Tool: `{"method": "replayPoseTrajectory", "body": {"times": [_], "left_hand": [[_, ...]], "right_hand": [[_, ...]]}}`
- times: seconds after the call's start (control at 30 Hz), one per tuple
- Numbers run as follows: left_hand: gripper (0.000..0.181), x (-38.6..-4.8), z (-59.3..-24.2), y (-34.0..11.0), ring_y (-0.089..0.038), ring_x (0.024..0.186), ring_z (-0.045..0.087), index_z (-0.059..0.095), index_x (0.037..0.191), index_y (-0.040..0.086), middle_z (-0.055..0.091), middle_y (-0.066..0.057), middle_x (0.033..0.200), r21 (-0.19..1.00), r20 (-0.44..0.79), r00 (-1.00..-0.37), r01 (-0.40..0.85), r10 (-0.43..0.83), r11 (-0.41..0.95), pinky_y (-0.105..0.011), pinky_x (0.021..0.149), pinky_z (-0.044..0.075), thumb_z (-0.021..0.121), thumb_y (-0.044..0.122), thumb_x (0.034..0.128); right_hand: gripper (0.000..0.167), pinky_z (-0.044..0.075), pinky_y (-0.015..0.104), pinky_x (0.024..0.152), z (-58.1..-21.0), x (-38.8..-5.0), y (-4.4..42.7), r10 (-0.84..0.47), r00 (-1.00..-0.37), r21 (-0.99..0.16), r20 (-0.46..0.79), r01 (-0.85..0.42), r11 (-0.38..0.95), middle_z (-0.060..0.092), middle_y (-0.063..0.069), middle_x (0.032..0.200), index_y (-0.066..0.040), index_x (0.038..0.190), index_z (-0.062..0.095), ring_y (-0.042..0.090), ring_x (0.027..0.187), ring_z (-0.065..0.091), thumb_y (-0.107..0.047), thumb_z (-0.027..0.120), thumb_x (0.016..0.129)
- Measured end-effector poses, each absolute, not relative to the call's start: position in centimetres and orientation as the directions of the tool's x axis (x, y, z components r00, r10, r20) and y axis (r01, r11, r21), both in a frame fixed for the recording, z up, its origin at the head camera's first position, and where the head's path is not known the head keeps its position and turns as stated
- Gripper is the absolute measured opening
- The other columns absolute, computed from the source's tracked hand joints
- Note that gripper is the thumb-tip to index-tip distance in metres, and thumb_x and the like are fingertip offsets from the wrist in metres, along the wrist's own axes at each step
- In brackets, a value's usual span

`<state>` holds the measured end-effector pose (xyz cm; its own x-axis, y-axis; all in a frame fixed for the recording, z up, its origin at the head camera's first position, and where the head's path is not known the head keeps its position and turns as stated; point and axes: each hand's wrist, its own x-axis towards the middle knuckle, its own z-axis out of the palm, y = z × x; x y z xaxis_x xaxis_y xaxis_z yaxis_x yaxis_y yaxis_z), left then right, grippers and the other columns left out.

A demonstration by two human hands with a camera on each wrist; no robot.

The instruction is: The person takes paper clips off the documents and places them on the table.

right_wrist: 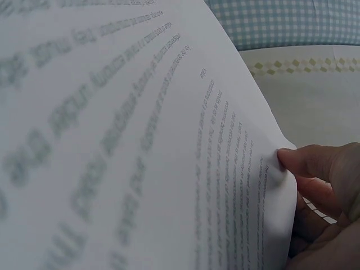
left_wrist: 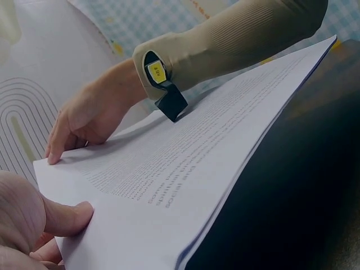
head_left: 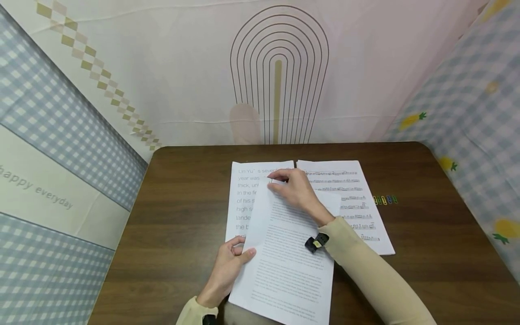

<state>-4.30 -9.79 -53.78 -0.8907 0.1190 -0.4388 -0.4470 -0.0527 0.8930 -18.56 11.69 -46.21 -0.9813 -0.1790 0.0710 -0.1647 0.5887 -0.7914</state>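
Note:
A small stack of printed sheets (head_left: 292, 266) is held tilted above the near part of the table, its layered edge showing in the left wrist view. My left hand (head_left: 226, 266) grips the stack's left edge, the thumb lying on top of the paper (left_wrist: 129, 225). At the upper left corner my right hand (head_left: 297, 189) pinches the sheets between thumb and fingers; the right wrist view shows the thumb (right_wrist: 309, 160) pressing on the paper's edge. A tiny thin mark shows by these fingertips, too small to identify.
Beneath the stack lie a large-print text sheet (head_left: 239, 198) on the left and a sheet of music (head_left: 357, 216) on the right. Several coloured paper clips (head_left: 385, 200) sit in a row beside the music. The brown table (head_left: 174, 216) meets a cloth-covered wall (head_left: 183, 81).

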Motion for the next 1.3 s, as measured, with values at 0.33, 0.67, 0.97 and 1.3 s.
{"method": "replayPoseTrajectory", "body": {"times": [0.33, 0.67, 0.97, 1.3], "left_hand": [[0.03, -4.25, -53.73, -9.64, -0.02, 0.075, 0.081, 0.064, 0.129, -0.008, 0.084, -0.019, 0.098, 0.898, -0.431, -0.897, -0.437, 0.099, -0.053, -0.033, 0.064, 0.064, 0.071, -0.001, 0.1004], [0.027, -4.31, -53.69, -9.55, -0.02, 0.074, 0.08, 0.064, 0.125, -0.009, 0.084, -0.019, 0.097, 0.902, -0.424, -0.901, -0.429, 0.086, -0.047, -0.033, 0.064, 0.064, 0.072, -0.002, 0.0993], [0.024, -4.44, -53.41, -9.5, -0.02, 0.072, 0.08, 0.065, 0.121, -0.009, 0.084, -0.02, 0.097, 0.906, -0.418, -0.905, -0.422, 0.083, -0.039, -0.032, 0.062, 0.063, 0.072, -0.003, 0.099], [0.026, -4.52, -53.4, -9.6, -0.02, 0.072, 0.08, 0.065, 0.124, -0.009, 0.084, -0.02, 0.097, 0.903, -0.424, -0.9, -0.428, 0.097, -0.029, -0.032, 0.063, 0.064, 0.072, -0.002, 0.0994]], "right_hand": [[0.022, 0.052, 0.035, 0.09, -46.44, -18.82, 11.71, -0.156, -0.986, -0.805, 0.05, -0.133, 0.579, 0.083, 0.013, 0.116, -0.007, 0.116, 0.084, 0.027, 0.103, 0.073, -0.014, 0.082, 0.095], [0.021, 0.051, 0.034, 0.089, -46.51, -18.93, 11.78, -0.144, -0.989, -0.814, 0.04, -0.116, 0.57, 0.083, 0.013, 0.116, -0.007, 0.115, 0.084, 0.026, 0.102, 0.072, -0.013, 0.083, 0.095], [0.022, 0.05, 0.033, 0.088, -46.44, -18.91, 11.93, -0.129, -0.991, -0.824, 0.026, -0.094, 0.559, 0.083, 0.013, 0.118, -0.007, 0.116, 0.084, 0.027, 0.102, 0.071, -0.013, 0.082, 0.096], [0.019, 0.05, 0.03, 0.083, -46.6, -19.14, 12.36, -0.118, -0.992, -0.836, 0.054, -0.109, 0.538, 0.084, 0.012, 0.107, -0.006, 0.113, 0.085, 0.025, 0.095, 0.07, -0.012, 0.082, 0.095]]}}
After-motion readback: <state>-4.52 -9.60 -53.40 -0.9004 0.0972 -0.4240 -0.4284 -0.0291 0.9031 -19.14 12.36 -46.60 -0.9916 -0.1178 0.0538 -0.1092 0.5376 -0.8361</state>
